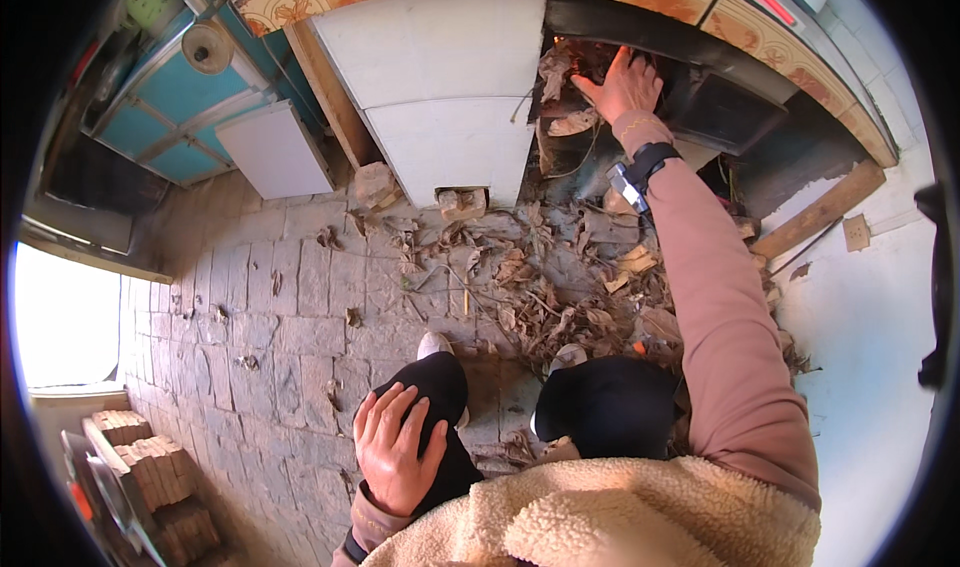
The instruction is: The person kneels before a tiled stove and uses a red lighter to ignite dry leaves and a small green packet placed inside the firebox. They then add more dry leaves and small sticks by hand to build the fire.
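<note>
My right hand (628,91) reaches into the mouth of a stove, fingers spread, with nothing visible in its grasp. An orange glow (592,58) shows behind it. Left of the thumb, dry leaves (555,72) stick out of the opening, and a curled dry leaf (574,123) hangs just below. Whether my fingertips touch anything inside is hard to see. My left hand (396,443) lies palm down on my left knee, its fingers slightly apart. A white panel (450,79) forms the stove front beside the opening.
Dry leaves (555,319) and twigs litter the brick floor (262,327) before the stove. A brick (462,203) sits in a low slot of the white front. A dark metal door (724,113) stands right of my hand. Stacked bricks (154,469) are at lower left.
</note>
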Demonstrator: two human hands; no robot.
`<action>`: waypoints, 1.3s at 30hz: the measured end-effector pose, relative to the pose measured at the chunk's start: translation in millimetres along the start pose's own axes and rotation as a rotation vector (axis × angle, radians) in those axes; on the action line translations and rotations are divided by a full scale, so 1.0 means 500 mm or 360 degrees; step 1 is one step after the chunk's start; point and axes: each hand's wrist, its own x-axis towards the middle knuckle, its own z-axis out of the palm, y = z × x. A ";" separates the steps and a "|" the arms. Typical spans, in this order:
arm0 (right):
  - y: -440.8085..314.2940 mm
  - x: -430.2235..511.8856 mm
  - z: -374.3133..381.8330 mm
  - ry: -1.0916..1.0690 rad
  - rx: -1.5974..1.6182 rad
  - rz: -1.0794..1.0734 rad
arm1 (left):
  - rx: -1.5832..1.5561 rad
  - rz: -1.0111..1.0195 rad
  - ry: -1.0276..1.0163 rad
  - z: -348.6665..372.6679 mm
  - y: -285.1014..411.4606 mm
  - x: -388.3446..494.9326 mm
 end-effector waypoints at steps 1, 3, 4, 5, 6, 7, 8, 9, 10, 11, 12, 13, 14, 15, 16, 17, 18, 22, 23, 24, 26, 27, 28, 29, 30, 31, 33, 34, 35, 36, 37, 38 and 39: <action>0.005 -0.012 -0.012 -0.0037 0.0047 0.0025 | -0.0013 0.0007 0.0015 0.000 0.002 -0.002; 0.013 -0.037 -0.027 -0.0067 0.0183 0.0042 | -0.0035 0.0019 0.0044 0.001 0.006 -0.006; 0.019 -0.049 -0.031 -0.0068 0.0190 0.0034 | -0.0043 0.0025 0.0055 0.001 0.007 -0.008; 0.025 -0.061 -0.033 -0.0004 0.0193 0.0017 | -0.0039 0.0021 0.0058 0.001 0.008 -0.011; 0.032 -0.072 -0.031 0.0061 0.0200 0.0000 | -0.0039 0.0036 0.0086 0.002 0.009 -0.014; 0.041 -0.081 -0.028 0.0105 0.0214 -0.0021 | -0.0052 0.0044 0.0113 0.003 0.010 -0.017; 0.053 -0.087 -0.025 0.0133 0.0321 -0.0074 | -0.0059 0.0044 0.0131 0.004 0.010 -0.020; 0.066 -0.091 -0.022 0.0048 0.0319 -0.0104 | -0.0064 0.0048 0.0145 0.005 0.010 -0.023; 0.079 -0.092 -0.019 -0.0038 0.0320 -0.0131 | -0.0032 0.0044 0.0138 0.006 0.011 -0.025; 0.090 -0.095 -0.015 -0.0105 0.0326 -0.0161 | -0.0033 0.0058 0.0162 0.007 0.010 -0.027; 0.100 -0.099 -0.012 -0.0170 0.0338 -0.0167 | -0.0026 0.0066 0.0173 0.008 0.010 -0.030; 0.107 -0.103 -0.010 -0.0175 0.0309 -0.0187 | -0.0020 0.0078 0.0184 0.009 0.011 -0.032; 0.112 -0.109 -0.010 -0.0176 0.0281 -0.0208 | 0.0001 0.0090 0.0186 0.010 0.012 -0.035; 0.114 -0.116 -0.011 -0.0243 0.0230 -0.0188 | -0.0007 0.0101 0.0198 0.012 0.014 -0.038; 0.113 -0.128 -0.012 -0.0184 0.0122 -0.0183 | -0.0001 0.0104 0.0206 0.012 0.015 -0.041; 0.110 -0.139 -0.015 -0.0110 0.0181 -0.0149 | 0.0023 0.0108 0.0210 0.012 0.015 -0.042; 0.105 -0.151 -0.017 -0.0132 0.0196 -0.0058 | 0.0024 0.0102 0.0219 0.010 0.015 -0.043; 0.073 -0.175 -0.002 -0.0066 0.0258 0.0154 | 0.0045 0.0092 0.0207 0.015 0.017 -0.038; 0.067 -0.171 0.007 -0.0047 0.0326 0.0181 | 0.0064 0.0081 0.0192 0.015 0.016 -0.035; 0.063 -0.167 0.018 0.0020 0.0320 0.0179 | 0.0084 0.0106 0.0183 0.015 0.016 -0.032; 0.059 -0.155 0.043 0.0062 0.0335 0.0199 | 0.0086 0.0093 0.0158 0.015 0.016 -0.027; 0.060 -0.146 0.054 0.0053 0.0335 0.0222 | 0.0101 0.0087 0.0139 0.016 0.016 -0.023; 0.062 -0.136 0.062 0.0152 0.0395 0.0177 | 0.0100 0.0078 0.0128 0.016 0.016 -0.020; 0.064 -0.125 0.068 0.0205 0.0445 0.0143 | 0.0097 0.0079 0.0131 0.015 0.014 -0.016; 0.065 -0.115 0.070 0.0190 0.0478 0.0152 | 0.0100 0.0073 0.0125 0.014 0.014 -0.014; 0.063 -0.103 0.069 0.0347 0.0534 0.0065 | 0.0098 0.0065 0.0114 0.015 0.013 -0.012; 0.055 -0.074 0.060 0.0545 0.0622 -0.0034 | 0.0097 0.0059 0.0104 0.016 0.012 -0.008; 0.050 -0.056 0.051 0.0596 0.0575 -0.0094 | 0.0100 0.0053 0.0097 0.016 0.011 -0.007; 0.043 -0.041 0.042 0.0627 0.0587 -0.0094 | 0.0114 0.0051 0.0095 0.015 0.010 -0.006; 0.033 -0.027 0.034 0.0697 0.0609 -0.0115 | 0.0122 0.0046 0.0090 0.015 0.010 -0.007; 0.024 -0.017 0.028 0.0766 0.0632 -0.0135 | 0.0115 0.0039 0.0086 0.014 0.010 -0.006; 0.014 -0.006 0.024 0.0672 0.0688 -0.0066 | 0.0117 0.0034 0.0079 0.014 0.009 -0.006; 0.004 0.000 0.023 0.0702 0.0713 -0.0055 | 0.0124 0.0027 0.0071 0.013 0.008 -0.006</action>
